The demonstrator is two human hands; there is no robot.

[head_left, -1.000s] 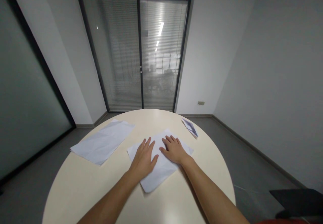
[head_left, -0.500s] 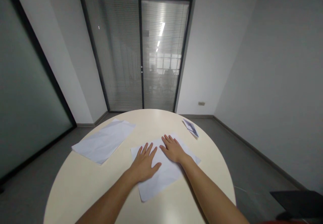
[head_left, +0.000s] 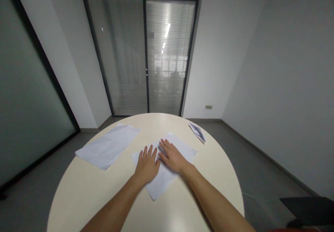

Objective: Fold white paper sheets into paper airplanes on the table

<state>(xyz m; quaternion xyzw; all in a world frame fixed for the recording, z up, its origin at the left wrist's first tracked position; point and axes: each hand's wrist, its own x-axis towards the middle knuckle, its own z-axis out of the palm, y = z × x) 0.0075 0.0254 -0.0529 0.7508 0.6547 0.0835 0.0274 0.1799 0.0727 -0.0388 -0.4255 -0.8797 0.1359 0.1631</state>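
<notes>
A white sheet of paper (head_left: 161, 183) lies flat on the round cream table (head_left: 208, 176), one corner pointing toward me. My left hand (head_left: 147, 165) rests palm down over its left part, fingers spread. My right hand (head_left: 172, 156) lies palm down on its middle, just right of the left hand, fingers stretched out toward the far left. The two hands are close together, and neither holds anything. Parts of the sheet are hidden under them.
Another creased white paper (head_left: 109, 146) lies at the table's left side. A small folded printed paper (head_left: 197, 133) is near the far right edge. Beyond the table stand glass panels with blinds (head_left: 167, 85). A black object (head_left: 308, 209) is at lower right.
The sheet under my hands has shifted left and turned, its near corner now farther from me. My right hand has moved left, closer to my left hand, which has moved slightly left.
</notes>
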